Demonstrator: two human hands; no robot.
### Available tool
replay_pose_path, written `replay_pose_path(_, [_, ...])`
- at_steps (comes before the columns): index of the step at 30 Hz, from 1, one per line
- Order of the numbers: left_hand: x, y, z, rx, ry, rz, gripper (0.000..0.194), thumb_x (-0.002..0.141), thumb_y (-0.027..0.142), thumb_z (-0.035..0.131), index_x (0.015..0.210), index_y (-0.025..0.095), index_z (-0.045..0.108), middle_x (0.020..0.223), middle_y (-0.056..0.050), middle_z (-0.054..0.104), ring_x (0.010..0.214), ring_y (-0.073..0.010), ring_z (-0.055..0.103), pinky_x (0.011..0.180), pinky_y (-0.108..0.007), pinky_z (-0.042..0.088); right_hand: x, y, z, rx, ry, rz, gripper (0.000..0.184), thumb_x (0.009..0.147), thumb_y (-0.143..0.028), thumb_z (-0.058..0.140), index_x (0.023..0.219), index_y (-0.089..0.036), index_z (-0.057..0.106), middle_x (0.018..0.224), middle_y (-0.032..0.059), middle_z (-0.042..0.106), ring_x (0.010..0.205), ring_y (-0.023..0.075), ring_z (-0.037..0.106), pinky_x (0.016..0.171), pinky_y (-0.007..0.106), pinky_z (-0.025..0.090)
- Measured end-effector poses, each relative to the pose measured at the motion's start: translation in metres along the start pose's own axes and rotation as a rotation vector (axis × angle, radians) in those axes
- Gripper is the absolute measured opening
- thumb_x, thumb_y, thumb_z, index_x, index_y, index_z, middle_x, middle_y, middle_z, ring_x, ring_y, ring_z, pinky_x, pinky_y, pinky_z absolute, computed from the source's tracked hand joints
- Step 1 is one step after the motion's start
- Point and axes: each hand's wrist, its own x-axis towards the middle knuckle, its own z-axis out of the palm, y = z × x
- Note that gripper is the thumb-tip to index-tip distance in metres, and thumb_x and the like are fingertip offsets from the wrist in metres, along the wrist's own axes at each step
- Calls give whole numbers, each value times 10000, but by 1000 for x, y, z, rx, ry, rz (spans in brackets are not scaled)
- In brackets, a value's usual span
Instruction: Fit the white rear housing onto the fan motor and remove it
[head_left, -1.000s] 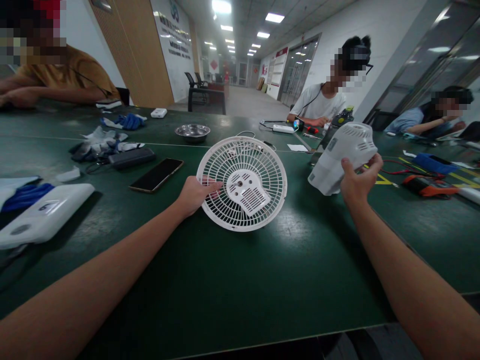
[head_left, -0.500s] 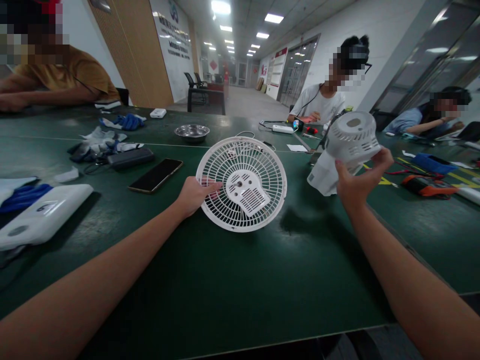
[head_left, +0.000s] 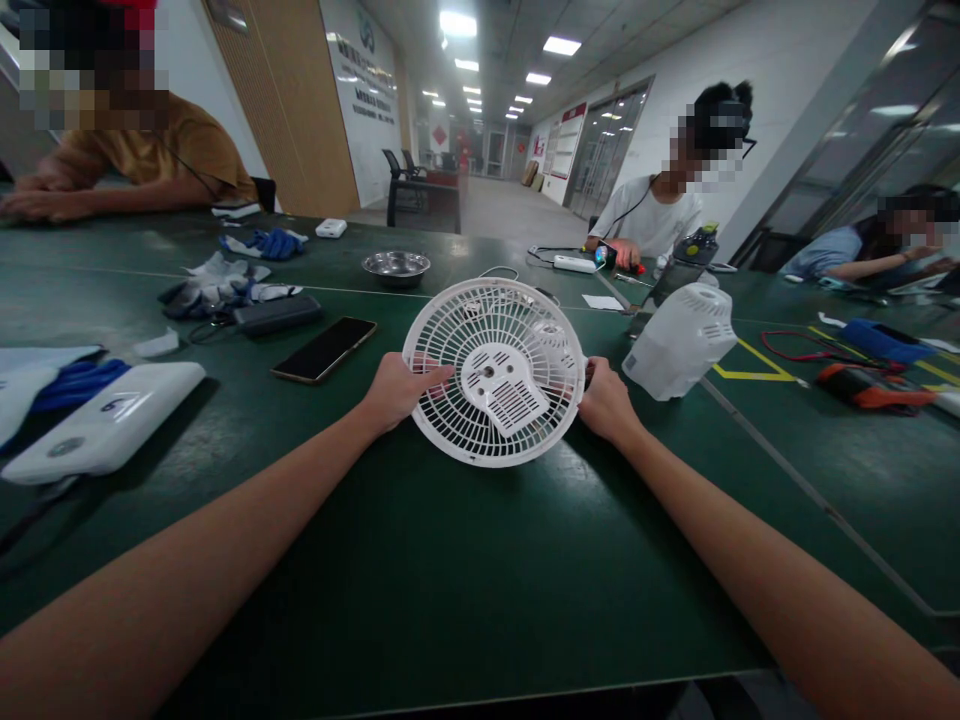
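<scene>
Both hands (head_left: 394, 393) are at the round white fan guard (head_left: 516, 404) — a vented cover (head_left: 553, 337) now sits behind its bars.
The left hand pinches the guard's left edge, thumb across the bars; the right hand (head_left: 609, 402), by the right rim, appears closed around the cover, its fingertips hidden — so guard and cover are close together. The guard tilts between the hands, above the tabletop (head_left: 480, 580); a white housing (head_left: 679, 345) stands just beyond the right hand, untouched.

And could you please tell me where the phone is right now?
In the head view, the phone lies on the table at the left, between the dark box and the left hand, which grips the grille.
</scene>
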Motion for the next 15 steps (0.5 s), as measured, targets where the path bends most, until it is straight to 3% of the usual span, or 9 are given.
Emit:
replay_pose_path(3, [-2, 2, 1, 15, 12, 19, 167, 718, 295, 836, 758, 165, 739, 666, -69, 712, 562, -199, 655, 580, -373, 547, -2, -2, -2, -96, -10, 34, 732, 717, -669, 726, 1231, -170, 579, 1312, 245, 566, 1244, 462, 502, 1009, 651, 406])
replay_pose_path(5, [-3, 4, 1, 34, 8, 40, 182, 721, 325, 841, 752, 173, 745, 656, -59, 711, 567, -208, 661, 584, -380, 554, -4, -7, -7, -35, 64, -32, 721, 729, -657, 728, 1255, -181, 598, 1349, 230, 541, 1286, 453, 468, 1046, 646, 386])
replay_pose_path(7, [-6, 6, 1, 38, 12, 63, 200, 718, 351, 847, 747, 181, 746, 669, -52, 719, 585, -218, 672, 594, -391, 568, -9, -15, -13, 116, 161, -134, 619, 770, -624, 711, 1220, -205, 644, 1333, 190, 566, 1275, 410, 491, 1069, 601, 393])
replay_pose_path(9, [-8, 9, 0, 46, 17, 91, 215, 720, 371, 850, 739, 184, 745, 681, -48, 725, 597, -222, 681, 599, -396, 579, -17, -27, -18, 392, 133, -149, 475, 828, -598, 664, 1128, -231, 695, 1231, 139, 644, 1162, 354, 581, 1015, 545, 454])
replay_pose_path(12, [-10, 11, -1, 83, 23, 141, 223, 733, 392, 843, 736, 190, 748, 681, -46, 726, 598, -220, 685, 588, -387, 583, -37, -50, -19, 961, -244, 50, 398, 877, -594, 606, 1073, -263, 707, 1015, 61, 737, 942, 287, 671, 860, 487, 535])
replay_pose_path(13, [-11, 11, -2, 96, 27, 157, 221, 740, 395, 838, 739, 192, 750, 683, -47, 727, 601, -219, 687, 584, -382, 583, -45, -57, -17, 1098, -403, 119, 388, 880, -586, 610, 1104, -281, 695, 1002, 45, 748, 955, 279, 679, 856, 483, 542])
replay_pose_path(15, [-11, 11, -3, 118, 37, 185, 212, 753, 395, 828, 739, 197, 751, 688, -49, 730, 610, -219, 693, 584, -375, 581, -58, -70, -14, 1268, -588, 223, 371, 882, -573, 611, 1116, -294, 684, 995, 36, 760, 992, 279, 690, 850, 484, 553])
